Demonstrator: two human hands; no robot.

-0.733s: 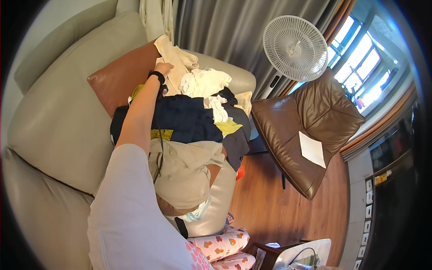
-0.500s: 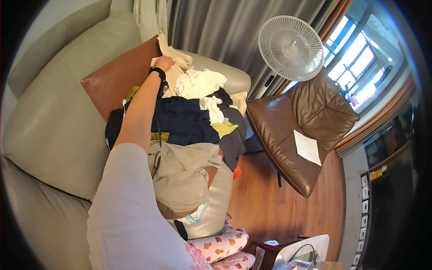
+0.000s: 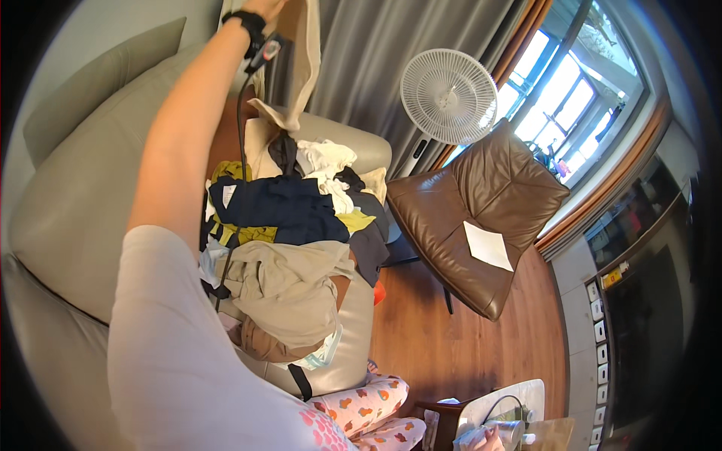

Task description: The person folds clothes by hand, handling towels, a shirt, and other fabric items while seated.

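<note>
At the top edge, my left hand (image 3: pixel 263 7) is closed on a long cream piece of clothing (image 3: pixel 307 64). The cloth hangs from it, its lower end just above the sofa arm and the clothes pile; my fingertips are cut off by the frame. A black band with a small device and a cable circles that wrist. Below lie a navy garment (image 3: pixel 289 210), a beige garment (image 3: pixel 282 278), white clothing (image 3: pixel 327 158), a yellow-green cloth (image 3: pixel 355 220) and a dark grey garment (image 3: pixel 370 252), heaped loosely on the sofa. My right hand is not in view.
The grey-beige leather sofa (image 3: pixel 83 180) fills the left side. A white standing fan (image 3: pixel 449 96) stands behind a brown leather chair (image 3: pixel 481 195) holding a white sheet (image 3: pixel 489 246). A small table (image 3: pixel 526 395) with objects stands at the bottom right, on the wooden floor (image 3: pixel 466 346).
My left hand has risen from the far end of the pile, lifting the cream cloth off it. The head view has shifted slightly, and more of the yellow-green clothing shows beneath my arm.
</note>
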